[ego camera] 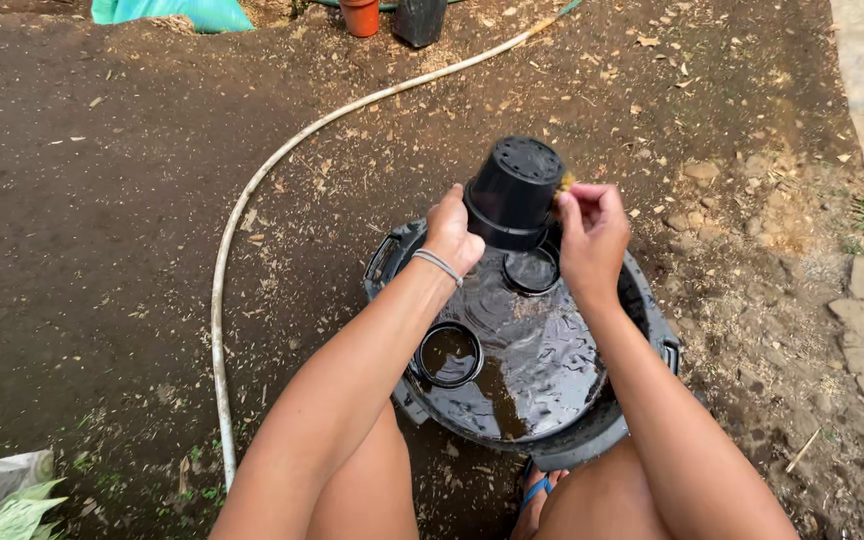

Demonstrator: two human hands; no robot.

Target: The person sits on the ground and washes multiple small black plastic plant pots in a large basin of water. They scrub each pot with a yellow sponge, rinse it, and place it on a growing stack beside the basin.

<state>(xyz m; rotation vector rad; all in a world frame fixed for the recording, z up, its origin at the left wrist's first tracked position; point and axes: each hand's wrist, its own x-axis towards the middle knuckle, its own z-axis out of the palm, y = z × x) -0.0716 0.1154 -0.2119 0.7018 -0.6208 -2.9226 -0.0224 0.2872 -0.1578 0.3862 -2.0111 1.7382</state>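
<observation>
You hold a black plastic pot (514, 192) upside down above a big black tub (642, 300) that stands on the bare soil between your knees. Your left hand (452, 232) grips the pot at its rim on the left side, the fingers closed around the edge, and a thin bracelet (438, 265) sits on this wrist. Your right hand (590, 232) is at the right side of the pot, near its bottom, which now points up and shows many small drain holes; the fingertips (574, 196) are pinched together on a small yellowish piece (566, 181) that touches the pot wall, but it is too small to tell what it is. So the two hands are apart, one on each side of the pot. Inside the tub there is dark, shiny water, and two more black pots lie in it: one (448, 354) near your left forearm with brown water inside, the other (531, 270) just under the pot you hold. A pale garden hose (252, 190) runs in a long curve over the ground at your left. At the top edge stand an orange pot (359, 16) and a black container (419, 20), well apart from you. Some green leaves (2, 510) show in the lower left corner.
</observation>
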